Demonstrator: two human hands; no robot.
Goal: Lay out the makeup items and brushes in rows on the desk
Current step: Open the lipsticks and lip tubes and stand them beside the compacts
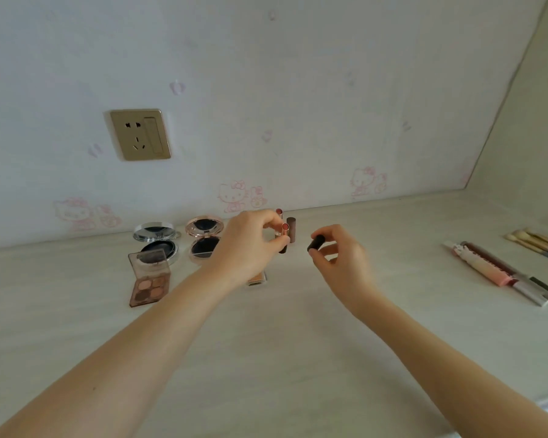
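Pale wood desk [282,343] meets cartoon-cat wallpaper with one socket [139,135]. Two round compacts [204,238] and one eyeshadow palette [149,278] lie open at left. At right lie several tubes [500,273] and a bundle of brushes [538,241], too blurred to count. The left hand [250,245] pinches an uncapped lipstick [283,237]; the right hand [342,257], apart from it, pinches one dark cap [316,242]. Behind stand another open lipstick [279,212] and a brown cap [291,229].

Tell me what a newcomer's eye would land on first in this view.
First, the two bare hands at mid-desk: the left hand pinches an uncapped lipstick while the right hand holds its dark cap just to the right. Next, the open compacts and the eyeshadow palette at left near the wall, and the gold wall socket above them.
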